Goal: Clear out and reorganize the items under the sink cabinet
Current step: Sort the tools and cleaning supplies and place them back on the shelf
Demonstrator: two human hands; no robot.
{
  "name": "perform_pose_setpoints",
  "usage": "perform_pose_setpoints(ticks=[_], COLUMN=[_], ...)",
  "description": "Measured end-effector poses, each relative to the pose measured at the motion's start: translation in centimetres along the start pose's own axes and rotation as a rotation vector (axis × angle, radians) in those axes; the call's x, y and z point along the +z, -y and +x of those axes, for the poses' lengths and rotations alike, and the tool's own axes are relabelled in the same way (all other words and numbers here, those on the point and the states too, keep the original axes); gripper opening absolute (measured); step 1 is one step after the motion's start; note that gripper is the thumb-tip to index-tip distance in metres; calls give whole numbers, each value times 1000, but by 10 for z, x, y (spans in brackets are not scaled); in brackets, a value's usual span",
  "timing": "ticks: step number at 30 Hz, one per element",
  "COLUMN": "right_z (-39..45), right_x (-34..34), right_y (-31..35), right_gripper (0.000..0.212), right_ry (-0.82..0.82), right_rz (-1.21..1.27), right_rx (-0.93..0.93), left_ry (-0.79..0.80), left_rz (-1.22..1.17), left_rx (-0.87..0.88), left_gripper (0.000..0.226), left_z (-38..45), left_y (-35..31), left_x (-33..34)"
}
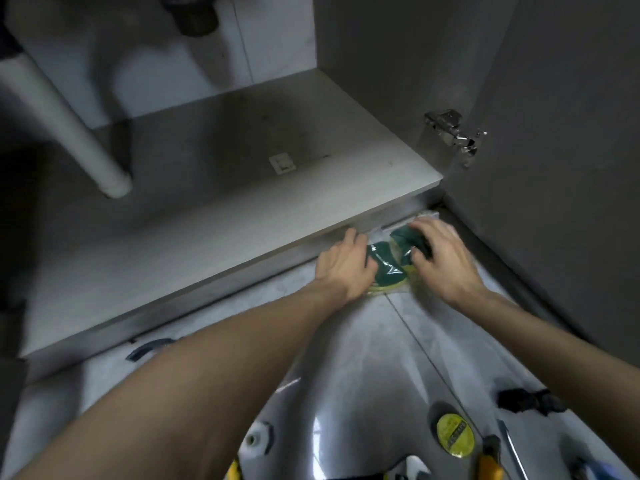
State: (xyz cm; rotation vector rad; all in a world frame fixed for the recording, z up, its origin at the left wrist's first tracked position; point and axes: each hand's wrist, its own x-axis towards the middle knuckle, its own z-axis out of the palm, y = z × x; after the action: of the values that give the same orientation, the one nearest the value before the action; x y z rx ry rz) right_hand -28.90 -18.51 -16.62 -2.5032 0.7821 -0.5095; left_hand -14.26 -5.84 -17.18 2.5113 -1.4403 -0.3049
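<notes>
You had both forearms bare right up to the frame edge, no sleeves, no gloves, nothing worn on either. Your left hand (pixel 344 263) and right hand (pixel 441 259) showed w/o rings, and both wrists w/o watch or band. Relative to the cabinet hinge (pixel 453 133), both hands sat below it and to its left, forearms running down from there to the bottom edge. Fingers were blurred, so nails and finer marks couldn't be made out.
</notes>
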Motion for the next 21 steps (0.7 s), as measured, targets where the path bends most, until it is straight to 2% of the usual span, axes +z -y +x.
perform_pose_setpoints(ticks=[4,8,14,18,21], right_z=[-6,-6,-18,-64,-110], right_x=[-8,-7,19,44,68], right_y=[24,90,232,320,345], right_gripper=[41,30,26,37,55], right_ry=[169,511,977,1201,1388], right_rz=[-51,-110,-315,-260,-191], right_rx=[-134,-338,-668,-892,-1004], left_ry=[84,193,492,626,798], left_rz=[30,123,322,305,320], left_rx=[90,104,-185,-392,-539], left_gripper=[27,22,33,37,38], left_z=[-27,-70,-178,-255,-296], left_y=[7,35,117,163,185], left_x=[-46,-98,-179,-205,-193])
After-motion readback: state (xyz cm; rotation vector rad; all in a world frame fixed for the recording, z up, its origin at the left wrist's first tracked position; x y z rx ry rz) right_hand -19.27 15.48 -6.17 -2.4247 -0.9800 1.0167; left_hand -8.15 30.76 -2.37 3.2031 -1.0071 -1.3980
